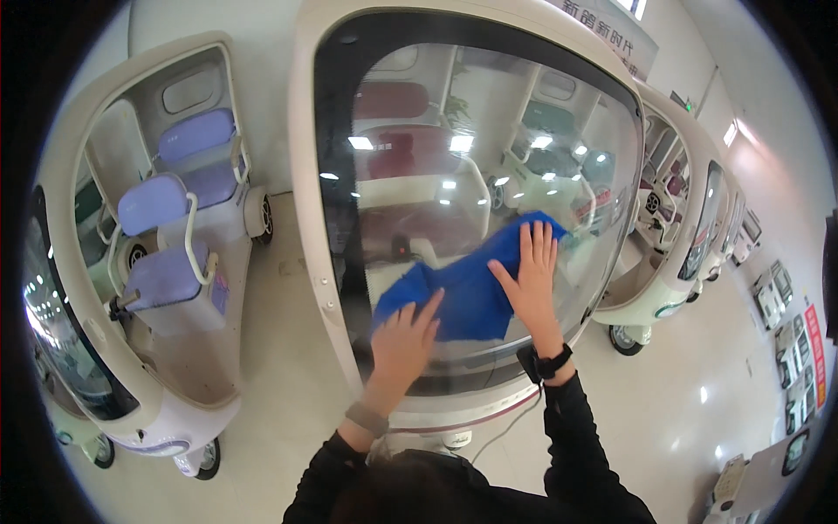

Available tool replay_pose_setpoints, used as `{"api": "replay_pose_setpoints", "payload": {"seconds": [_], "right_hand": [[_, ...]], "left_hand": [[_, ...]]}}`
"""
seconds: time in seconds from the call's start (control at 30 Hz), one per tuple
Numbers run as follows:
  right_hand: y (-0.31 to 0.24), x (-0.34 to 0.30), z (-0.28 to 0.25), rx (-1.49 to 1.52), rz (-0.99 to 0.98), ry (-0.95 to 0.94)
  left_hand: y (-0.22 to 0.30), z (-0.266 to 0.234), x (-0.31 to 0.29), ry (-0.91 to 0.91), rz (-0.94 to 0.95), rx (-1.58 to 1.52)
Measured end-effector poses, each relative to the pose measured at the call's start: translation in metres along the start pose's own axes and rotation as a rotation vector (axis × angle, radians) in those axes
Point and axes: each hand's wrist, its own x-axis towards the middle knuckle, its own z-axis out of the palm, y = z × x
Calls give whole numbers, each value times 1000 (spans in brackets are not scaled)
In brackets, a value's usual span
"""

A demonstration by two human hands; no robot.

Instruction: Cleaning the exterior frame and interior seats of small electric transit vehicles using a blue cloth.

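Observation:
A blue cloth (471, 293) lies spread against the windshield (410, 218) of a small cream-coloured enclosed vehicle in front of me. My right hand (532, 266) presses flat on the cloth's upper right part, fingers stretched out and thumb apart. On the cloth's lower left part rests my left hand (406, 341), its fingers spread and slightly bent. Neither hand grips the cloth; both lie over it. Through the glass show dark red seats (410, 153) and reflections of ceiling lights.
A similar vehicle with purple seats (166, 210) stands on the left. More light-coloured vehicles (698, 210) line up on the right. A thin cable (506, 430) hangs below my right wrist. Pale, shiny floor (663, 419) lies around, with more vehicles (794, 349) at the far right.

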Motion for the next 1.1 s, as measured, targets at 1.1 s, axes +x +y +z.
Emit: {"api": "replay_pose_setpoints", "payload": {"seconds": [1.1], "right_hand": [[-150,-33,48,26,-287,-205]], "left_hand": [[-37,-6,-139,-156,-267,-222]]}}
